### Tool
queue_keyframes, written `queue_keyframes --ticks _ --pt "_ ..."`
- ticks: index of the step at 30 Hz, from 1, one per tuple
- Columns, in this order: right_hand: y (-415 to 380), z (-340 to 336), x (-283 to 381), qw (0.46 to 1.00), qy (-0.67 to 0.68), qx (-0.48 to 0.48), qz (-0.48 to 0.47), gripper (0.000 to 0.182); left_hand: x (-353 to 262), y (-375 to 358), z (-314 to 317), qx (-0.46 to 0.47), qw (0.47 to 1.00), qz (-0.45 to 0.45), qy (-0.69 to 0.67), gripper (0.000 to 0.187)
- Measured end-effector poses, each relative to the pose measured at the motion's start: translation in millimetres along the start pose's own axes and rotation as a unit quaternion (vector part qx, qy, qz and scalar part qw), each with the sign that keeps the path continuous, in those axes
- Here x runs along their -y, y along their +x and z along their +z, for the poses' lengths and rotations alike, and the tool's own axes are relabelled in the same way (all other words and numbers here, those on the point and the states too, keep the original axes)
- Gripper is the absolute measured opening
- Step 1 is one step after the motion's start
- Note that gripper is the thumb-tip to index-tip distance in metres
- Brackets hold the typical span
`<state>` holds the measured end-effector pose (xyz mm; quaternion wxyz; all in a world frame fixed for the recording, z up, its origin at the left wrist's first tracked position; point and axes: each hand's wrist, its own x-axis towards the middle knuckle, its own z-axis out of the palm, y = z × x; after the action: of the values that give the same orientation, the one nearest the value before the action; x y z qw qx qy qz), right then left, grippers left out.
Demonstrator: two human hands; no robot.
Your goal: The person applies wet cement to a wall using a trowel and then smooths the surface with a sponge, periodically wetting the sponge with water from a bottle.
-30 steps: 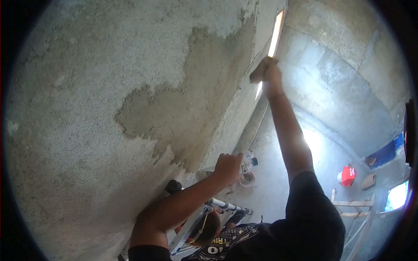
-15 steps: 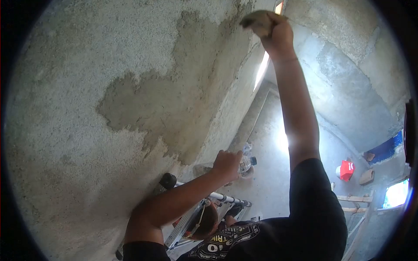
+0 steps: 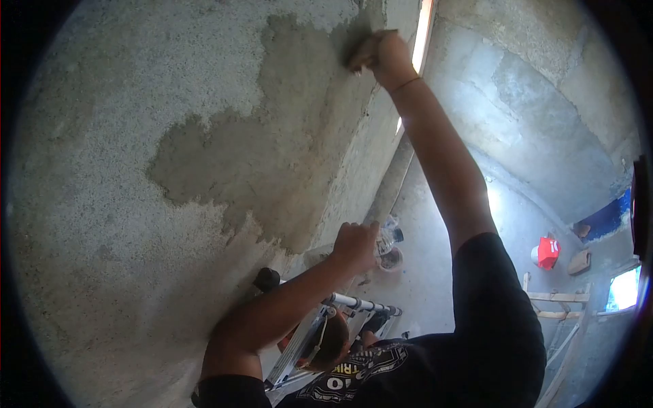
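Note:
My right hand (image 3: 393,60) is raised high, closed round a brown, smeared plastering float (image 3: 362,57) pressed against the wall at the top. Details of the float are blurred and partly covered by my fingers. Around and below it spreads a darker, damp-looking plaster patch (image 3: 286,146) on the rough grey wall (image 3: 102,136). Lower down, my left hand (image 3: 355,246) grips a clear plastic bottle (image 3: 386,239), tilted on its side with a dark cap pointing right. It is held a little away from the wall.
Below my left arm stands an aluminium ladder (image 3: 360,303), with a person's head (image 3: 333,343) beside it. A round tub (image 3: 390,258) sits on the floor. Farther right are a red-and-white bucket (image 3: 546,253) and a wooden frame (image 3: 558,297). A narrow bright opening (image 3: 423,34) runs along the wall's edge.
My right hand has swung left and slightly down, bringing the float onto the damp patch's upper edge. My left hand still holds the bottle in nearly the same spot.

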<state>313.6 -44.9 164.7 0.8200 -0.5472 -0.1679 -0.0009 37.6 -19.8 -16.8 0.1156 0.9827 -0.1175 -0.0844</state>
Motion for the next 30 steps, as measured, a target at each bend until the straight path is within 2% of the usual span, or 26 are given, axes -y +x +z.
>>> queue_keyframes --ticks 2,3,4,6,7,8,9,10,11,12,14,16,18,19,22,23,24,26,28,29,30 --pt "-3.3 -5.0 33.5 0.979 0.049 0.145 -0.133 0.031 1.1 1.2 1.6 -0.003 1.000 0.000 0.006 0.062" --pt "-19.4 -6.1 46.5 0.971 -0.017 0.156 -0.179 0.032 0.7 -0.1 3.8 -0.001 1.000 -0.001 0.010 0.061" --pt "-13.7 -13.2 36.7 0.972 -0.017 0.155 -0.177 0.032 -0.7 -1.3 3.4 0.001 1.000 -0.002 0.009 0.061" --pt "4.7 -46.0 -13.0 0.981 0.166 0.091 -0.032 0.034 -3.4 -1.2 0.6 0.015 1.000 -0.006 0.021 0.061" --pt "8.1 -57.3 -43.1 0.993 0.102 0.042 -0.035 0.037 -1.0 3.5 -2.2 0.011 1.000 -0.005 0.024 0.061" --pt "9.1 -78.4 -76.6 0.999 -0.009 0.036 0.000 0.034 -0.7 4.0 -3.6 0.005 1.000 -0.007 0.025 0.061" --pt "-14.6 -84.0 -92.5 0.977 -0.210 -0.015 -0.015 0.033 -0.6 4.2 -4.2 -0.001 1.000 -0.011 0.026 0.060" --pt "-24.5 -95.1 -119.4 0.990 -0.128 0.009 0.053 0.031 0.0 4.5 -5.6 0.002 1.000 -0.014 0.025 0.060" --pt "-44.2 -79.1 -117.8 0.973 -0.204 -0.019 0.108 0.028 0.6 5.0 -7.6 0.000 1.000 -0.015 0.020 0.060" --pt "-45.7 -74.3 -130.5 0.939 -0.333 0.032 0.076 0.023 1.1 5.2 -8.4 0.000 1.000 -0.014 0.016 0.060" --pt "-53.1 -58.4 -150.3 0.923 -0.372 0.073 -0.063 0.022 1.3 5.0 -7.6 0.004 1.000 -0.013 0.015 0.061" --pt "-62.0 -23.2 -125.3 0.975 -0.222 0.000 0.028 0.023 0.5 5.6 -7.6 0.007 1.000 -0.009 0.016 0.061" --pt "-83.7 20.5 -59.1 0.991 -0.069 -0.084 0.082 0.024 -0.3 6.1 -7.2 0.010 1.000 -0.012 0.016 0.061" --pt "-88.5 32.6 -15.6 0.997 0.036 -0.028 0.058 0.022 0.6 8.5 -7.0 0.009 1.000 -0.015 0.013 0.061" --pt "-83.0 53.2 28.3 0.973 0.219 0.044 -0.059 0.021 0.8 6.2 -2.0 -0.006 1.000 -0.007 0.009 0.061" --pt "-109.4 72.5 91.1 0.962 0.263 0.076 0.000 0.025 1.2 6.7 -1.8 -0.002 1.000 -0.006 0.013 0.061" --pt "-109.8 96.5 119.8 0.978 0.186 -0.084 0.048 0.025 0.4 5.2 -0.7 0.002 1.000 -0.006 0.015 0.061" --pt "-113.1 71.6 99.3 0.991 0.061 -0.100 -0.064 0.022 -1.5 3.9 -3.9 0.009 1.000 -0.006 0.012 0.062" --pt "-108.6 -12.3 29.7 0.988 0.115 0.038 -0.099 0.023 1.8 4.0 -5.2 0.003 1.000 -0.015 0.002 0.063" --pt "-102.8 -30.1 8.1 0.979 0.200 0.027 0.023 0.024 4.2 6.0 -2.6 0.005 1.000 -0.007 0.008 0.065" --pt "-98.0 -56.1 -27.1 0.982 0.176 0.033 0.051 0.021 4.3 8.0 -0.3 0.006 1.000 0.001 0.010 0.067"
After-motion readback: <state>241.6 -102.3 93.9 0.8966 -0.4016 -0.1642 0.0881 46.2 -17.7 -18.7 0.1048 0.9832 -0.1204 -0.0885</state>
